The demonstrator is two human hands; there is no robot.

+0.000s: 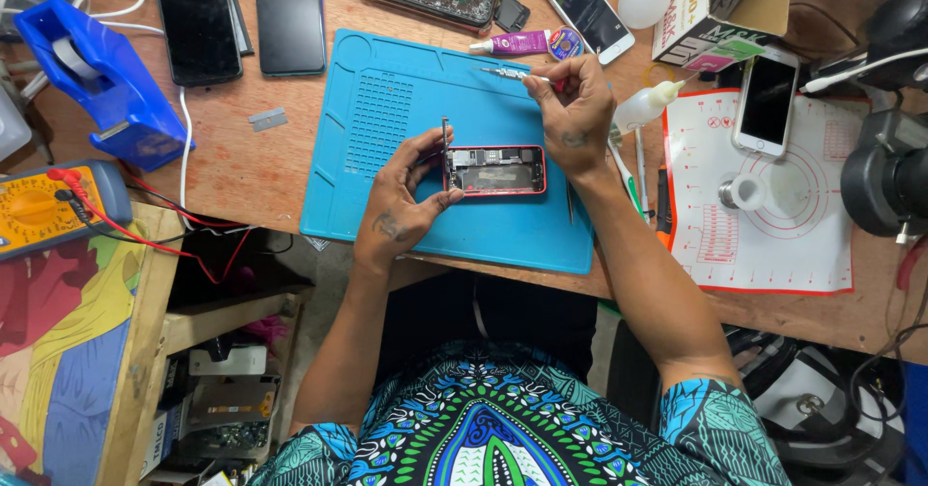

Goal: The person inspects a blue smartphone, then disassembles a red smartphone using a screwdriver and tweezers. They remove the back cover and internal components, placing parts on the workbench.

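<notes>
Red-framed opened phone [496,171] shows bare metal innards, lying on blue mat [406,109].

Microscope [894,157] cut off right, multimeter [48,206] cut off left

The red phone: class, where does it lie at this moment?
In the head view the red phone lies opened on the blue mat at centre, held at its left end by the left hand, just below the right hand.
</notes>
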